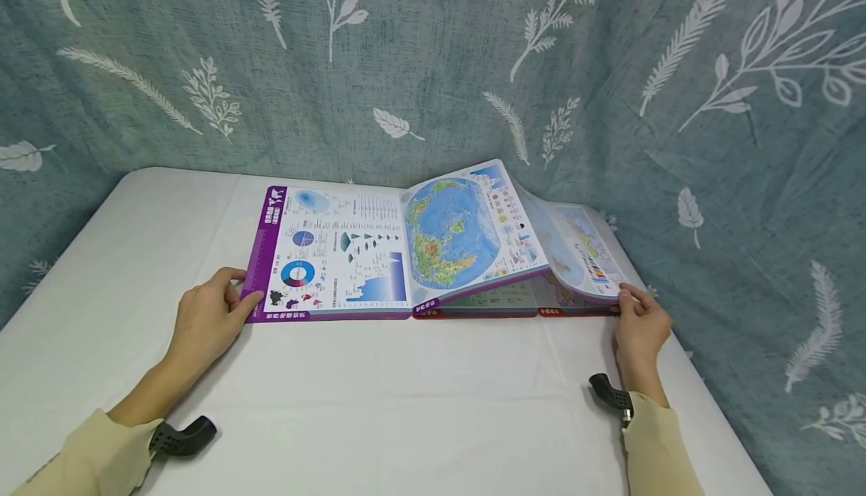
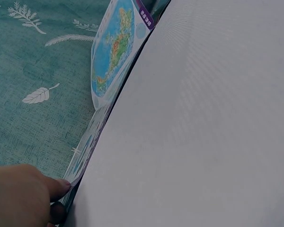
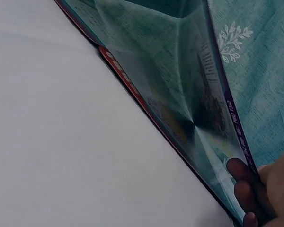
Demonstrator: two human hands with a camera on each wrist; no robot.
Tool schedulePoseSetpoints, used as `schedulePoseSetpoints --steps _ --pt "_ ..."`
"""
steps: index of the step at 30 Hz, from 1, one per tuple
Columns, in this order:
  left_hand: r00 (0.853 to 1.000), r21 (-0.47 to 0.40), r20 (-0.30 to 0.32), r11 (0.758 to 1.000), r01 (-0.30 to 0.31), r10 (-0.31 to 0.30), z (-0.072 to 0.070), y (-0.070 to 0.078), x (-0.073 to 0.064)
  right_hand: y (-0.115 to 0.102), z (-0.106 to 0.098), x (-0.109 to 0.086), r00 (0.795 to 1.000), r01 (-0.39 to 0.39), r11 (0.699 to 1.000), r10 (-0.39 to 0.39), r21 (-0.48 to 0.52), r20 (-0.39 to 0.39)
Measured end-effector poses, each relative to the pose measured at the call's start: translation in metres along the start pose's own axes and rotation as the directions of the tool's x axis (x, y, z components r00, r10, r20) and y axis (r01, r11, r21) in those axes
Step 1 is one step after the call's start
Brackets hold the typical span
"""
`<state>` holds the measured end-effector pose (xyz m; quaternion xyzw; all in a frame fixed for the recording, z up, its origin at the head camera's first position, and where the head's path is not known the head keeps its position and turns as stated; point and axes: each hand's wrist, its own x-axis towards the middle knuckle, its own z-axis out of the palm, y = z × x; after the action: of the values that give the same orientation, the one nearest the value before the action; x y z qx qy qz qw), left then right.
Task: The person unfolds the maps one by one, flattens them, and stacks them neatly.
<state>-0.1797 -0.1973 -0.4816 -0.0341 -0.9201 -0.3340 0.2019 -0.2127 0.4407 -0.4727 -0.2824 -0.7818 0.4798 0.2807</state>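
A purple-edged folding world map [image 1: 372, 255] lies across the white table, its left panel flat and its middle panel raised at a slant. My left hand [image 1: 211, 314] pinches its left edge near the lower corner, thumb on top. At the other end my right hand [image 1: 641, 325] pinches the lower right corner of the curved right panel, fingers [image 3: 244, 194] on its underside. Beneath the raised panels lies a red-edged folding map [image 1: 497, 299], mostly covered. In the right wrist view, its red border [image 3: 123, 73] runs along the bottom, with a gap under the lifted panel.
The white-covered table [image 1: 406, 406] extends in front of the maps. A teal curtain with white leaf prints [image 1: 433, 68] hangs close behind them and along the right side. Black curved pieces [image 1: 184, 436] stick out at both sleeve cuffs.
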Motion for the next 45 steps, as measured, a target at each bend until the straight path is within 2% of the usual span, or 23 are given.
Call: schedulePoseSetpoints --steps 4,9,16,20,24,28,35,38,45 --pt "1.000 0.001 -0.004 1.000 0.004 -0.004 0.000 0.001 -0.001 0.000 -0.006 0.005 0.999 -0.032 0.999 0.033 0.040 -0.029" --pt "1.000 -0.004 -0.005 1.000 0.006 -0.006 0.000 0.001 -0.001 -0.001 -0.009 0.007 0.998 -0.042 0.999 0.042 0.012 -0.043" --pt "1.000 -0.013 -0.006 1.000 -0.001 0.001 0.001 0.002 -0.002 0.001 -0.011 0.005 1.000 -0.008 0.994 0.005 -0.107 -0.029" --pt "1.000 -0.016 -0.007 1.000 0.002 -0.002 0.002 0.002 -0.002 0.002 -0.012 0.004 1.000 -0.004 0.992 0.002 -0.130 -0.016" --pt "1.000 -0.020 -0.003 1.000 0.004 -0.004 0.003 0.002 -0.001 0.002 -0.015 0.003 0.999 0.038 0.985 -0.038 -0.167 0.003" --pt "1.000 -0.023 0.001 1.000 0.004 -0.004 0.003 0.003 -0.002 0.002 -0.019 0.002 0.996 0.083 0.969 -0.084 -0.231 0.006" --pt "1.000 -0.026 0.007 1.000 0.002 -0.002 0.003 0.004 -0.003 0.008 -0.020 0.006 0.993 0.110 0.929 -0.115 -0.352 0.007" --pt "1.000 -0.017 0.002 1.000 0.002 -0.002 0.002 0.002 -0.004 0.013 -0.017 0.007 0.990 0.130 0.918 -0.138 -0.374 0.006" --pt "1.000 -0.020 -0.001 1.000 -0.008 0.008 0.000 0.000 0.000 0.013 -0.012 0.006 0.991 0.126 0.925 -0.132 -0.360 0.007"
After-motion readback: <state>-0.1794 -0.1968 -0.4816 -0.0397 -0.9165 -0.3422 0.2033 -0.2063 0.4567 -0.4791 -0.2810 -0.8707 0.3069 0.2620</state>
